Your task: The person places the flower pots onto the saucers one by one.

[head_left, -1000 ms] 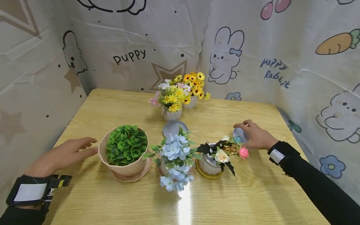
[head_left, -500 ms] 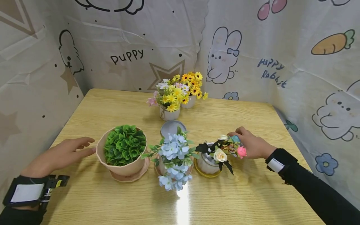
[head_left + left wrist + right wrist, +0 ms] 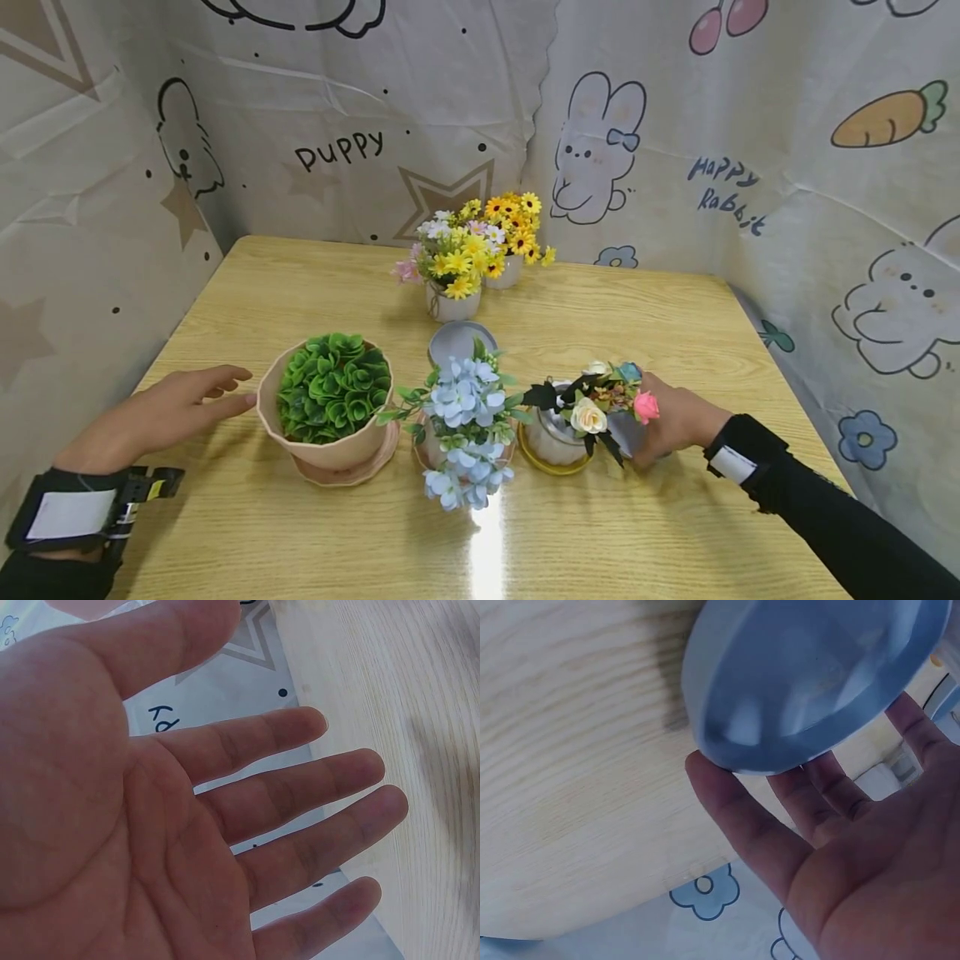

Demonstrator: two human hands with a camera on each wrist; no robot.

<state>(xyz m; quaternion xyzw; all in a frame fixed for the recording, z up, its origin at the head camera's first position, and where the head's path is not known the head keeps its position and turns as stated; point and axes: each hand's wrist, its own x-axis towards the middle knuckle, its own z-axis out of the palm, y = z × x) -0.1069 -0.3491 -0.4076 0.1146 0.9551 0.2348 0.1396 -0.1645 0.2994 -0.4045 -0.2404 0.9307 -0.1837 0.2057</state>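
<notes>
My right hand grips a small grey-blue saucer by its rim. In the right wrist view the saucer is tilted, with its hollow side showing. Rose blooms partly hide it in the head view. Just left of that hand, a white pot of mixed roses with dark leaves stands on a yellow saucer. My left hand has its fingers extended and holds nothing. Its thumb tip is close beside a cream pot of green foliage; whether they touch I cannot tell.
Blue hydrangeas stand mid-table, partly in front of another grey saucer. Behind are two pots, one with mixed daisies and one with orange-yellow flowers. A printed curtain borders the wooden table.
My right hand has brought the saucer nearer to me, from behind the roses to their right side. The left hand stays put beside the green plant.
</notes>
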